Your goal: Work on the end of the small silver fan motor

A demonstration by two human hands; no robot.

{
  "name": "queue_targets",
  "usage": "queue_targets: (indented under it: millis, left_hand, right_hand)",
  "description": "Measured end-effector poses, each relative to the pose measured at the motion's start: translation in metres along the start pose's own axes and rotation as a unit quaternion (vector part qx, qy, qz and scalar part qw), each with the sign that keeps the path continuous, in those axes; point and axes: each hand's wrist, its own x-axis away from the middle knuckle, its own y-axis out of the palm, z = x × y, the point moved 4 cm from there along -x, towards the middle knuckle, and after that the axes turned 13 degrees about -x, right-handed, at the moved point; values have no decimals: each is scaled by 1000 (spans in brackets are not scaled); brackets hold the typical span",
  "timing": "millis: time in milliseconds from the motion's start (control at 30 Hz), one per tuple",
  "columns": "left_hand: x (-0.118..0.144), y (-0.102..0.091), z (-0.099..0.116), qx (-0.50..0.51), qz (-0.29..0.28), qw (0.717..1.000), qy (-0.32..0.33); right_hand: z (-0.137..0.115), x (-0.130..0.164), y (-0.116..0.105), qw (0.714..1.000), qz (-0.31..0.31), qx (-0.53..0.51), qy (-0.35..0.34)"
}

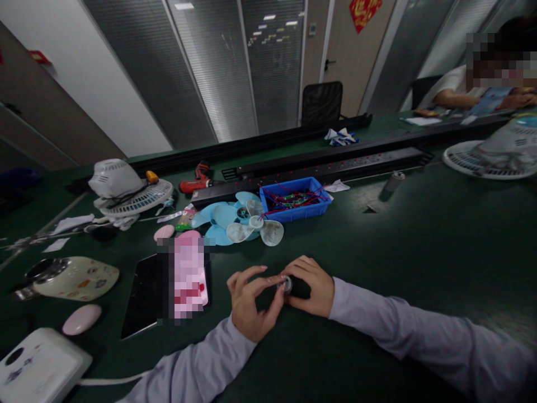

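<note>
Over the dark green table, both of my hands meet at a small round silvery piece (287, 285) with a dark centre, too small to name. Thumb and index finger of my left hand (254, 302) pinch it from the left, while the other fingers are raised. From the other side, my right hand (312, 286) curls its thumb and fingers around its edge. Part of the piece is hidden behind my fingertips. Just beyond my hands lie a whitish fan blade (272, 232) and light blue fan blades (218, 235).
A blue bin (293, 214) of wired parts stands past the blades. To the left are a tablet (145, 291), a pink case, a patterned bottle (79, 278) and a fan head (115, 179). An orange drill (195, 185) lies behind. Another person sits at the far right.
</note>
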Motion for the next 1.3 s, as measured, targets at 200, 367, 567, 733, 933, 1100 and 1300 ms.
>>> queue_targets:
  millis: [200, 367, 567, 733, 933, 1100, 1300]
  left_hand:
    - [4, 11, -11, 103, -53, 992, -59]
    - [9, 18, -14, 173, -45, 976, -121]
    - [13, 17, -15, 214, -2, 962, -168]
    - [11, 19, -26, 162, 3, 962, -221]
    - [15, 38, -44, 99, -157, 956, -228]
    - [16, 39, -46, 56, -199, 958, -199]
    - [14, 37, -43, 36, -188, 967, -169]
  right_hand:
    - [0, 0, 0, 1000, -4, 5, 0]
    - [1, 0, 0, 1000, -6, 2, 2]
    - [1, 0, 0, 1000, 1, -6, -1]
    - [4, 1, 1, 1000, 9, -5, -1]
    - [6, 1, 2, 1000, 15, -2, -12]
    - [3, 1, 1, 1000, 5, -1, -3]
    - [2, 1, 1, 1000, 2, 1, 3]
